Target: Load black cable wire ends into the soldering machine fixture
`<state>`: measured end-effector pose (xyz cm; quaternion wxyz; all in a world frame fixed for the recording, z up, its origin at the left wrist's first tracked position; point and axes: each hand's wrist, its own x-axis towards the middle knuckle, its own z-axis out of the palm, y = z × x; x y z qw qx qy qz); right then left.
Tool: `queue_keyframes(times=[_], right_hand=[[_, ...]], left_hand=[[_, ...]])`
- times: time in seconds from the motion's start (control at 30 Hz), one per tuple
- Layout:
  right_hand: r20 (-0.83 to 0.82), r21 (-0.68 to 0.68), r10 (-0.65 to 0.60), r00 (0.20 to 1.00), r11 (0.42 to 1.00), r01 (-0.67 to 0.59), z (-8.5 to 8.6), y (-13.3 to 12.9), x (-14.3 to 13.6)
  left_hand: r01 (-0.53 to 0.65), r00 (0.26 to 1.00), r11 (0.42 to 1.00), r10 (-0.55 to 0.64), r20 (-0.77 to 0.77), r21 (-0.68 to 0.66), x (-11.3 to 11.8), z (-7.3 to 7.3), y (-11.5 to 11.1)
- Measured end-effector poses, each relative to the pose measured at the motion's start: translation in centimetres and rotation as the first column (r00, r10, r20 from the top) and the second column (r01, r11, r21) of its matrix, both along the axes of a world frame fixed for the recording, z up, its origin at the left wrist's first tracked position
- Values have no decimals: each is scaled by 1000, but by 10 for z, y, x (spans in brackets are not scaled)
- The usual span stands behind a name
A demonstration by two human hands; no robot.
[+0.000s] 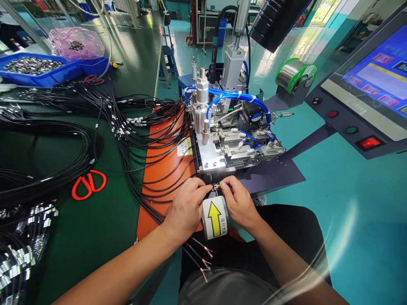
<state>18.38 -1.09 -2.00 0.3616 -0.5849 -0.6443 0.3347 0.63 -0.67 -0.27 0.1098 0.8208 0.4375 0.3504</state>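
Observation:
My left hand (187,204) is closed in a pinch around the end of a black cable at the front edge of a metal machine (210,163). Thin coloured wires (217,186) show between the fingertips of both hands. Facing it, my right hand (241,202) pinches at these wires; its fingertips hide the exact grip. Just below the hands is a round white-labelled part (215,218) with a yellow arrow. Several black cables (149,207) run over an orange board (168,167) beside my left hand. Below my left wrist hang cable ends with bare coloured wires (207,263).
Red-handled scissors (89,185) lie on the green table (79,237) among cable bundles (63,169). A blue tray (34,70) of small metal parts stands at the back left. To the right are a solder spool (295,75) and a control panel (365,93).

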Motion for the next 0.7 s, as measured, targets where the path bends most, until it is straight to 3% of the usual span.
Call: queue_keyframes(times=[0.7], right_hand=[[5,56,-8,1000,998,8,-2,0,-3]], left_hand=[[5,1000,1000,-5,0,5,0,-2,0]])
